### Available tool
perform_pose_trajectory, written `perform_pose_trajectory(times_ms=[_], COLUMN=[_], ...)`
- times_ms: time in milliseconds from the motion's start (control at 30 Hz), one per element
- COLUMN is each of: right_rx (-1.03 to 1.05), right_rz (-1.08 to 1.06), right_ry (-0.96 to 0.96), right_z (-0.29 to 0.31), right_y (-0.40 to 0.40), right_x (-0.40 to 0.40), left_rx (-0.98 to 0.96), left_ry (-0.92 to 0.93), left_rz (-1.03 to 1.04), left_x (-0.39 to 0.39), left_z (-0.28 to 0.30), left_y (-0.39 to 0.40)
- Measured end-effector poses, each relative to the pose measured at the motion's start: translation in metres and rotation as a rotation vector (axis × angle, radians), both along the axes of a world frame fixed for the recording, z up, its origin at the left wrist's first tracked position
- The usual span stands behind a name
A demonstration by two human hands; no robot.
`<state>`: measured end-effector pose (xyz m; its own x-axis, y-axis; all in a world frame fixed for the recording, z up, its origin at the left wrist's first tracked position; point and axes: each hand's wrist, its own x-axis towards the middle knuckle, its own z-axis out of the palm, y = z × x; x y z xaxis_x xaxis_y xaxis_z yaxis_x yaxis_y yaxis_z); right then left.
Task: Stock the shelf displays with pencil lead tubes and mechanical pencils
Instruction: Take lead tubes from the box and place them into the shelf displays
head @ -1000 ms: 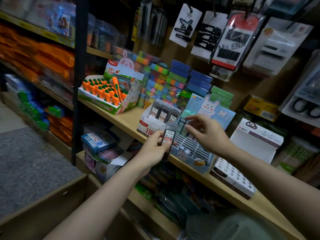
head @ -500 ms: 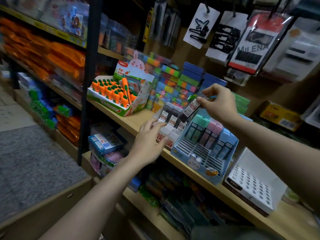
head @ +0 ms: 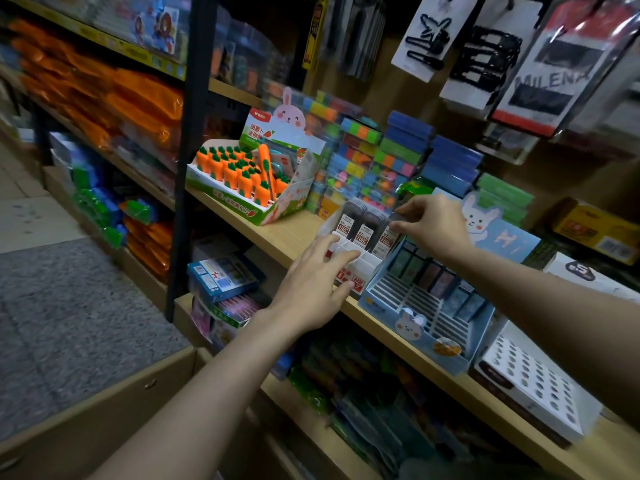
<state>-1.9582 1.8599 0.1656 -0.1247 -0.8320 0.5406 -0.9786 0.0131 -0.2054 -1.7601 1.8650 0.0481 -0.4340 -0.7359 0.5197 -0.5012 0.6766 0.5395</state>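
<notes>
My left hand (head: pixel 311 282) lies with straight fingers on the front of the white display box (head: pixel 360 268), holding nothing. My right hand (head: pixel 434 225) pinches the top of a dark lead tube (head: pixel 389 233), which stands in the box's back row beside two others (head: pixel 353 225). The box sits on the wooden shelf (head: pixel 287 237), touching the blue bunny display (head: pixel 426 306) on its right. A carrot display (head: pixel 249 178) stands further left, and a white perforated box (head: pixel 533 382) further right.
</notes>
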Motion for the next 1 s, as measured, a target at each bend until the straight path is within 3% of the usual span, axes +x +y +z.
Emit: perform_pose_trajectory(times_ms=[267, 567, 667, 767, 900, 1000], right_rx=[0.023, -0.094, 0.05, 0.341, 0.614, 0.768], right_rz=[-0.041, 0.266, 0.531, 0.704, 0.798, 0.761], right_ry=[0.228, -0.211, -0.074, 0.065, 0.133, 0.038], right_z=[-0.016, -0.039, -0.072, -0.105, -0.157, -0.205], right_y=[0.008, 0.092, 0.125, 0.14, 0.136, 0.132], right_x=[0.006, 0.031, 0.051, 0.081, 0.124, 0.154], left_rx=[0.05, 0.056, 0.232, 0.499, 0.872, 1.006], left_ry=[-0.119, 0.116, 0.161, 0.212, 0.21, 0.282], left_rz=[-0.036, -0.084, -0.033, 0.097, 0.42, 0.661], left_x=[0.001, 0.027, 0.052, 0.087, 0.148, 0.177], left_z=[-0.003, -0.008, -0.027, -0.061, -0.122, -0.168], left_y=[0.002, 0.036, 0.048, 0.066, 0.11, 0.141])
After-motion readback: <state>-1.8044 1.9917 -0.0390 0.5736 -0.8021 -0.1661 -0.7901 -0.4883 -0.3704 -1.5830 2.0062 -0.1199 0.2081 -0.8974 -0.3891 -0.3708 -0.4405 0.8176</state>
